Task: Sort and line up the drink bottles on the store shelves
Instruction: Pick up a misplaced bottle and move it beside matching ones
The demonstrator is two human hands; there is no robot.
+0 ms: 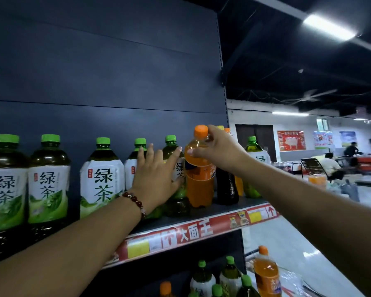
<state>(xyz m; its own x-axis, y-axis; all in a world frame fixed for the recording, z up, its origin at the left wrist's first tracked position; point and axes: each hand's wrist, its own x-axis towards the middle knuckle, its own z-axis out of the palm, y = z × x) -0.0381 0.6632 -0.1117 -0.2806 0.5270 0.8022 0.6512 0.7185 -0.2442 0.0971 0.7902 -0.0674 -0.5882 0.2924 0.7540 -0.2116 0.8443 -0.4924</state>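
Head view. An upper shelf (pixel 201 213) with a red price strip (pixel 186 233) along its front edge is seen against a dark back panel (pixel 94 71). A row of green tea bottles (pixel 102 179) with green caps and white-and-green labels is lined up on it, from the left edge of the frame to about the middle.

The left hand (pixel 156 176) is laid flat, fingers straight and spread, against the green tea bottle (pixel 177 168) at the right end of that row; nothing is pinched or gripped by it. A beaded bracelet (pixel 135 202) is worn on the left wrist.

The orange soda bottle (pixel 199 179), orange-capped, is standing upright on the shelf, just right of that tea bottle and touching or nearly touching it. Its neck and shoulder are held by the right hand (pixel 221 151), fingers curled round from the right, thumb at the front.

Behind and to the right of it, a dark cola bottle (pixel 226 185) is noted, then further orange-capped bottles, largely hidden, and one more green tea bottle (pixel 254 163) at the shelf end.

On the lower shelf, more green-capped bottles (pixel 230 275) and orange-capped ones are mixed. Another orange soda bottle (pixel 266 273) is seen at lower right; what it stands on cannot be told.

A store floor with seated people (pixel 331 166) is visible in the right background.
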